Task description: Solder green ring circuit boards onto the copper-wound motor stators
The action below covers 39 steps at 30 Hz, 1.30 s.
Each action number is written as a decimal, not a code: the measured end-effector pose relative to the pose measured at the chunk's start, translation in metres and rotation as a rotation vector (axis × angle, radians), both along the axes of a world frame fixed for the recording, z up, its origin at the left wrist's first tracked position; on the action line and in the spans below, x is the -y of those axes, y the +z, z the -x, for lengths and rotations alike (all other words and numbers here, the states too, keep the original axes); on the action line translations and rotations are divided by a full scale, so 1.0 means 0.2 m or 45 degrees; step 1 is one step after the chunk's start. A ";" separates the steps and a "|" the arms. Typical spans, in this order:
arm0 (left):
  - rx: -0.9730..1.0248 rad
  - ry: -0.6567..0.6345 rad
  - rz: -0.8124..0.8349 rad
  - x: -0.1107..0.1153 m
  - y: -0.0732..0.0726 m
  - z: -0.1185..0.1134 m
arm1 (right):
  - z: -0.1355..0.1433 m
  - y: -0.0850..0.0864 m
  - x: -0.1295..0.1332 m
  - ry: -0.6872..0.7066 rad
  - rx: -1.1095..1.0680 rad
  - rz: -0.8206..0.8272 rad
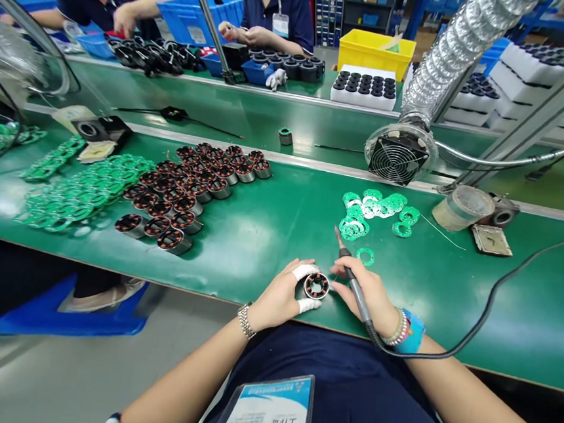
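Observation:
My left hand (282,295) grips a motor stator (317,286), a metal ring with copper windings, between thumb and finger, both in white finger cots. The ring faces up, close to the table's front edge. In my right hand (373,295) lies a soldering iron (357,290), its tip pointing up and away from me. The right thumb and fingertips come close to the stator's right side; whether they touch it I cannot tell. One green ring-shaped circuit board (365,256) lies just beyond my right hand.
Rows of stators (189,193) and a pile of green boards (86,188) lie left. More boards (354,228) lie ahead. A fan with a duct (398,157), a round container (463,207) and a soldering sponge (491,241) stand right. The iron's cable (488,308) crosses my right forearm. Two people work opposite.

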<state>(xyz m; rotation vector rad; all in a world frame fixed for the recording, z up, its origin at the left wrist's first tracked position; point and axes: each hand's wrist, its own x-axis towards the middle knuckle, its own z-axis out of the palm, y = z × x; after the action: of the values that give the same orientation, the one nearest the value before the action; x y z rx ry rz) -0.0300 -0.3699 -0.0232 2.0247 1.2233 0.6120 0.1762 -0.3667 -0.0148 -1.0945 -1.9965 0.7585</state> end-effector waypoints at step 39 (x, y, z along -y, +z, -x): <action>0.100 -0.105 -0.053 0.01 0.01 -0.08 | -0.41 0.04 0.14 -0.072 0.062 0.246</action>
<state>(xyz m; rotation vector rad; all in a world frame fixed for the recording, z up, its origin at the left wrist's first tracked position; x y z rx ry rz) -0.0143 -0.3718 -0.0219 2.0548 1.0836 0.6752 0.2581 -0.3939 -0.0070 -1.2863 -1.9549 0.9172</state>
